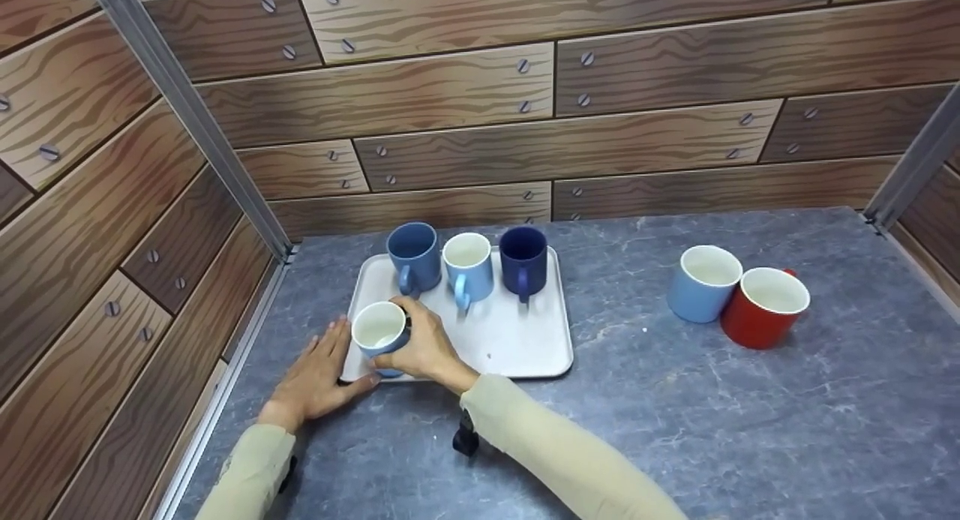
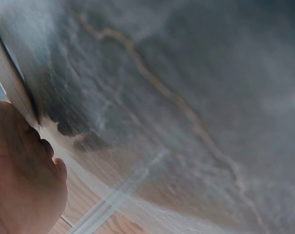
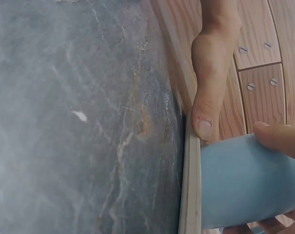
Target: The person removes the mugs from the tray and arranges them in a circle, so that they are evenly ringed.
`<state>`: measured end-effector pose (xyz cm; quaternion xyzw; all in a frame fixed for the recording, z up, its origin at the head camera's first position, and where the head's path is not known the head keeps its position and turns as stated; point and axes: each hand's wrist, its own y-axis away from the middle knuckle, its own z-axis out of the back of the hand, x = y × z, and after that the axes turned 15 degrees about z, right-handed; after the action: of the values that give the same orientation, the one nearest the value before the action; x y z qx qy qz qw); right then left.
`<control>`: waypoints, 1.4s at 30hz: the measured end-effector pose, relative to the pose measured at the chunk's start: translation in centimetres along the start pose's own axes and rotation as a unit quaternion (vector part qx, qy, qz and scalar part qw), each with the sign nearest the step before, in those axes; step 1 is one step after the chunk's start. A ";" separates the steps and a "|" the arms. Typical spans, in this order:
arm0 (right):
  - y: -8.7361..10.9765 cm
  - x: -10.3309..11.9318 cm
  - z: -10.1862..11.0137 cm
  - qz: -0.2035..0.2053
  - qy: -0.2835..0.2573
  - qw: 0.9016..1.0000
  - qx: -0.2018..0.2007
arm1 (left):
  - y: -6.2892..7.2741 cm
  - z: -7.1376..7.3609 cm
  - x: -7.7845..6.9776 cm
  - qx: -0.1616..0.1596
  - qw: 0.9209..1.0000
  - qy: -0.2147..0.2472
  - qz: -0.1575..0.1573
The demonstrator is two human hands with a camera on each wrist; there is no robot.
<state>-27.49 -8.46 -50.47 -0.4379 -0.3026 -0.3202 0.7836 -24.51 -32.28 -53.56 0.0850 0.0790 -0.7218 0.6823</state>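
Note:
My right hand grips a light blue mug with a white inside, thumb on its near side and fingers round the far side. In the right wrist view this mug meets the rim of the white tray, at the tray's front left corner. My left hand lies along that same corner, fingers straight, its thumb on the tray edge. Behind the held mug stand a grey-blue mug, a light blue mug and a navy mug, handles facing me.
To the right, off the tray, a light blue mug and a red mug stand side by side on the grey marbled table. Wood-patterned walls rise at the back and left.

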 end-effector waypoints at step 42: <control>6.7 1.5 17.2 0.058 -0.012 0.995 -0.078 | 0.2 0.4 -0.4 0.034 0.999 -0.002 0.016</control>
<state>-24.73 9.10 -45.15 -0.5182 -0.2601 -0.2914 0.7609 -24.26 -32.00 -53.09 0.1080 0.0511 -0.7135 0.6904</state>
